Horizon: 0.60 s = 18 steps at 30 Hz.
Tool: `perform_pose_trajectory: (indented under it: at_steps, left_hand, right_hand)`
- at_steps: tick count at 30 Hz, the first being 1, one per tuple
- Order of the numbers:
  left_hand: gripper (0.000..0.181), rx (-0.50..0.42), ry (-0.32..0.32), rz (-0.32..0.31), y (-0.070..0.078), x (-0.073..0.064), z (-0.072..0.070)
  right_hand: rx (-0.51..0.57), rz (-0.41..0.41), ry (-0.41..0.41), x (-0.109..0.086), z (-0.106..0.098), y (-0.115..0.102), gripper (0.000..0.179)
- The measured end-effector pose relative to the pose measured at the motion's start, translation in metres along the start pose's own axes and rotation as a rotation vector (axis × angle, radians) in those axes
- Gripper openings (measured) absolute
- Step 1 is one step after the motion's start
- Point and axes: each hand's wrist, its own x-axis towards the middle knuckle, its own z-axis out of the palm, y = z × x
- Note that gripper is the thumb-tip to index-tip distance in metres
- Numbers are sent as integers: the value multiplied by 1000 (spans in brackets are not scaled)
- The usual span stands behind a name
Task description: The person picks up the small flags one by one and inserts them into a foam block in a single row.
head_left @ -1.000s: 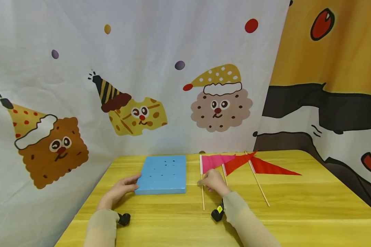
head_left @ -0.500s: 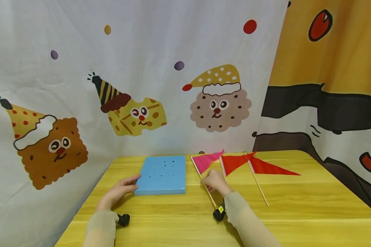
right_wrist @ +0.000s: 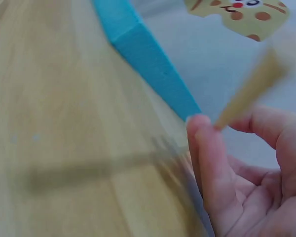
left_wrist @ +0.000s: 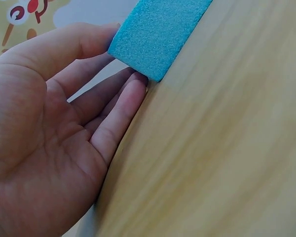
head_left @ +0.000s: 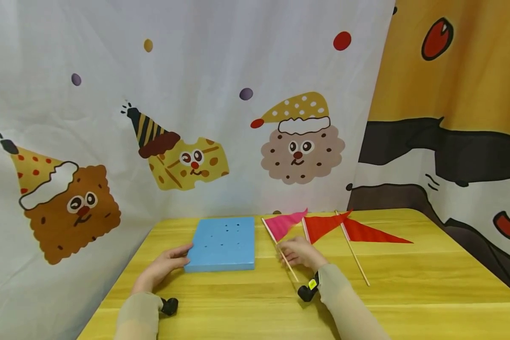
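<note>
A blue foam block [head_left: 221, 255] with small holes lies flat on the table. My left hand [head_left: 161, 267] rests against its left side, fairly straight fingers [left_wrist: 113, 116] touching the edge near the front corner. Thumb and fingertips of my right hand [head_left: 301, 252] pinch the thin wooden stick [right_wrist: 246, 94] of a pink pennant flag [head_left: 284, 224]. Its stick slants toward me, and its shadow on the tabletop lies apart from it in the right wrist view. Just right of it lies a red flag [head_left: 323, 226], the lower stick hidden behind my hand.
Another red flag [head_left: 374, 232] lies farther right, its stick angled toward me. All this is on a yellow wood-grain table [head_left: 238, 307]. Behind the table hangs a white cloth [head_left: 212, 61] printed with cartoon snacks.
The pink flag has turned, its top swinging left and its stick's lower end right. My right hand has shifted slightly right, and its fingers have spread a little. My left hand stays put.
</note>
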Motion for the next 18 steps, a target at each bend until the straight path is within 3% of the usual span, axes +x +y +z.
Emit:
perform_pose_trajectory:
  at_steps: [6,18]
  left_hand:
    - [61,-2,-3,9,-1,3,0]
    - [64,-9,6,8,-4,4,0]
  right_hand:
    - [104,24,-77,-1,-2,-4,31]
    - [143,17,-88,-1,-1,-11,36]
